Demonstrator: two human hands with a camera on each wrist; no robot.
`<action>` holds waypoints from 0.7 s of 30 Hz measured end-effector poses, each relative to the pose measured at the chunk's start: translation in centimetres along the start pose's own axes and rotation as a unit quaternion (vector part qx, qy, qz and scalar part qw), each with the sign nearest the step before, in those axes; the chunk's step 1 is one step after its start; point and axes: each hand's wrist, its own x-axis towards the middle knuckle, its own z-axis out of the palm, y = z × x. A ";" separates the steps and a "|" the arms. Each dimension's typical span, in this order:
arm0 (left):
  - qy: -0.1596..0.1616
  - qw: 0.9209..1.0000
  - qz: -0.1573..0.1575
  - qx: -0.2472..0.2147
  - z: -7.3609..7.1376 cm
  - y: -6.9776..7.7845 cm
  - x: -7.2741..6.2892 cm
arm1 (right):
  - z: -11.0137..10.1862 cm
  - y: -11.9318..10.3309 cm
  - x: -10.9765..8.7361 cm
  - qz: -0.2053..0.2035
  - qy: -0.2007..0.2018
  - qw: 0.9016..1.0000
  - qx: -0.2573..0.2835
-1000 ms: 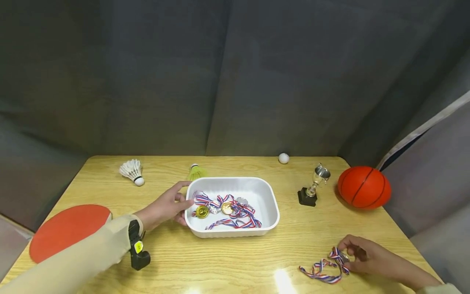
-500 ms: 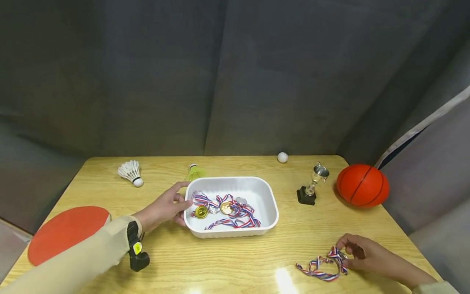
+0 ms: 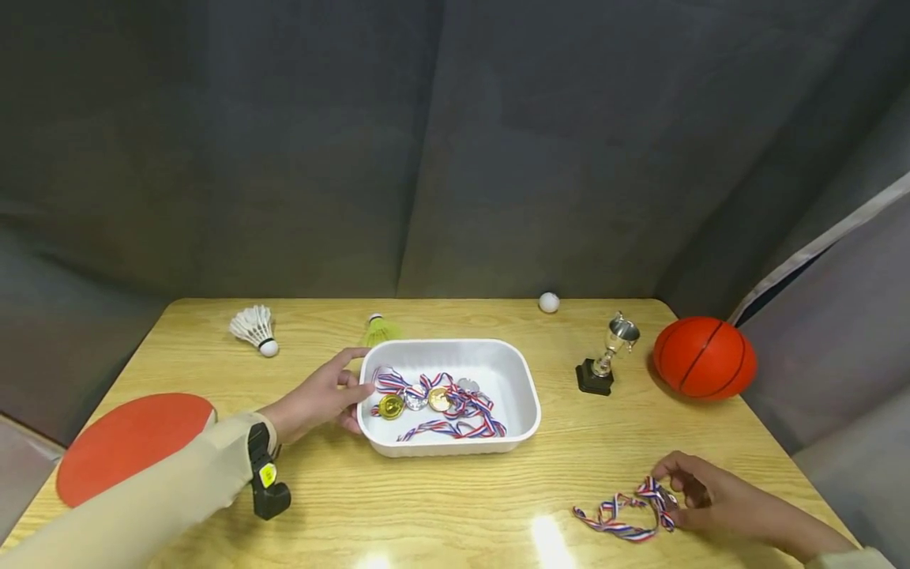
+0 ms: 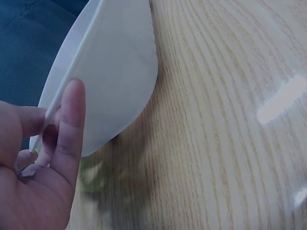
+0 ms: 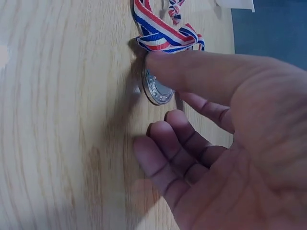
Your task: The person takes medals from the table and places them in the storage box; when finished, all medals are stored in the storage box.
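Note:
My left hand [image 3: 323, 399] grips the left rim of a white plastic tray [image 3: 455, 449], thumb over the edge, fingers at its outer wall. In the left wrist view the fingers [image 4: 72, 115] lie along the tray wall. Gold medals [image 3: 439, 399] and silver ones lie inside with tangled red, white and blue ribbons [image 3: 490, 419]. At the table's front right, my right hand [image 3: 718, 502] pinches a silver medal [image 5: 160, 93] between thumb and index finger, near its ribbon end. The medal stands tilted close over the wood, its ribbon [image 3: 618, 529] trailing left across the table.
A white shuttlecock [image 3: 254, 328] and a yellow-green one [image 3: 381, 330] lie at the back. A red table tennis paddle [image 3: 135, 442] lies under the left forearm. Towards the right are a white ball [image 3: 549, 303], a small trophy cup [image 3: 607, 356] and an orange-red basketball [image 3: 705, 358].

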 end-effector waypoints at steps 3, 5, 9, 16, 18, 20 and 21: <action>0.000 1.000 -0.001 0.001 0.0 0.1 0.0 | 0.0 0.1 0.2 -0.015 -0.011 1.000 0.007; -0.001 1.000 -0.003 0.002 0.0 0.1 0.0 | 0.0 0.2 0.3 -0.020 -0.018 1.000 0.014; 0.001 1.000 -0.006 0.003 0.0 0.2 0.0 | -0.1 0.3 0.3 -0.030 -0.019 0.999 0.014; 0.001 1.000 -0.007 0.005 0.1 0.0 0.0 | 0.0 0.2 0.1 -0.031 0.023 0.999 -0.034; 0.003 1.000 -0.009 0.004 0.1 0.0 0.0 | -0.1 0.3 -0.1 -0.036 0.036 0.997 -0.052; 0.003 1.000 -0.008 0.003 0.1 0.0 0.0 | -0.1 0.4 -0.2 -0.042 0.047 0.996 -0.065; 0.003 1.000 -0.007 0.003 0.1 -0.1 0.0 | -0.1 0.4 -0.3 -0.046 0.052 0.995 -0.070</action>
